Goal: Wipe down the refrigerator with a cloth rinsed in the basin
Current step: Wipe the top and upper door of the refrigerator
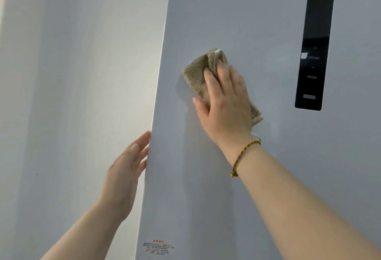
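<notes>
Refrigerator: the refrigerator [257,22] shows a smooth, flat, pale grey door with a faint sheen; its straight left edge leans a little in this view.
Cloth: the cloth [195,72] is tan, fluffy terry, folded into a thick oblong with a paler hem at its ends.
Where the cloth is: flat against the door front, about mid-height in view, between the left edge and the control panel, touching neither.
Cloth's long axis: slanted, from upper left down to lower right; both ends stick out past the hand.
Right hand: the right hand [226,103] lies spread on the cloth, fingers straight and pointing up-left, pressing it to the door.
Left hand: the left hand [125,167] is flat with straight fingers, their tips at the door's left edge, holding nothing.
Bracelet: a thin braided bracelet [243,154] of yellow and dark thread circles the right wrist.
Control panel: the control panel [314,53] is a tall, glossy black rounded rectangle right of the cloth, with faint icons.
Sticker: a small sticker [157,247] with red print sits low on the door.
Left of the door: a plain pale surface [72,74]; wall or cabinet side, I cannot tell.
</notes>
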`<control>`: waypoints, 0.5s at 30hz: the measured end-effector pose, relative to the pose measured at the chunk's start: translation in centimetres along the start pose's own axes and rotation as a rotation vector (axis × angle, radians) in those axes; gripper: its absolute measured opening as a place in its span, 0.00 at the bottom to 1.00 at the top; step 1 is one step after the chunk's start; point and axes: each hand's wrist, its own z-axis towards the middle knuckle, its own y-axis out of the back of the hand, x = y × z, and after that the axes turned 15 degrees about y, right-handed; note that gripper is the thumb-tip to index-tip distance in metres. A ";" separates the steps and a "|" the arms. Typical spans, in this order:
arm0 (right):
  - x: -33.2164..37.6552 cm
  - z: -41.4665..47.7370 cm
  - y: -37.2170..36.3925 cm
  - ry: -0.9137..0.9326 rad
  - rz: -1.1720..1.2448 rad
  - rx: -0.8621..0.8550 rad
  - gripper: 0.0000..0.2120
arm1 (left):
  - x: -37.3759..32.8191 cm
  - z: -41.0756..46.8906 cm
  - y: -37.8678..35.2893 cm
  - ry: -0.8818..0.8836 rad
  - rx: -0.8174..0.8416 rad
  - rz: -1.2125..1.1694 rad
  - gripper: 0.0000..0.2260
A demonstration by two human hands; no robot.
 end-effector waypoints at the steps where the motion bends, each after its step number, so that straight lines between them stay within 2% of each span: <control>1: 1.2 -1.0 -0.1 0.037 0.014 0.008 0.22 | 0.0 0.1 0.1 0.012 0.008 -0.022 0.14; 3: 4.1 -3.9 -0.4 0.180 0.077 0.010 0.20 | 0.1 0.5 0.4 0.032 0.031 -0.061 0.14; 6: 7.2 -8.9 0.1 0.420 0.107 0.122 0.17 | 0.0 0.7 0.7 0.044 0.072 -0.090 0.16; 10: 4.4 -9.3 0.6 0.616 0.156 0.163 0.16 | -0.3 0.7 0.6 0.032 0.049 -0.028 0.15; 12: 0.7 -7.4 0.9 0.565 0.103 0.092 0.14 | -0.2 0.6 0.4 0.026 0.044 0.002 0.15; 15: -6.1 -4.6 2.0 0.286 -0.001 0.012 0.14 | -0.2 0.6 0.4 0.013 0.035 0.049 0.14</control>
